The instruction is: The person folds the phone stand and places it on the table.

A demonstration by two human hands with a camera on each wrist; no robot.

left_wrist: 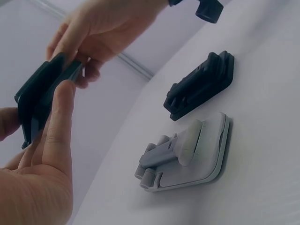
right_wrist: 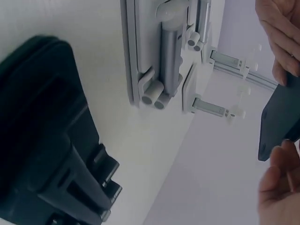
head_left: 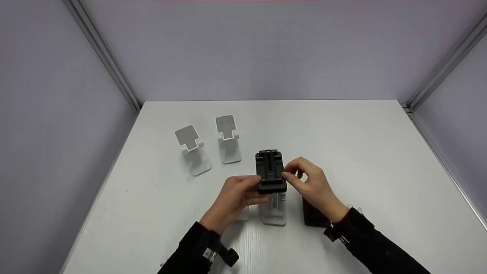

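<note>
A black folded phone stand (head_left: 270,167) is held up over the white table, its hinge end pointing away from me. My left hand (head_left: 239,192) grips it from the left, thumb on the near left edge and fingers beneath. On the opposite side my right hand (head_left: 312,186) has its thumb and forefinger at the stand's right edge, pinching it. Below the held stand lies a white folded phone stand (left_wrist: 187,154), partly covered in the head view. A second black folded stand (left_wrist: 201,84) lies to its right, under my right forearm.
Two white phone stands (head_left: 193,150) (head_left: 228,142) stand unfolded at the back left of the table (head_left: 361,152). Another white folded stand (head_left: 243,215) shows only a corner beneath my left hand. Pale walls enclose the table at the back and sides.
</note>
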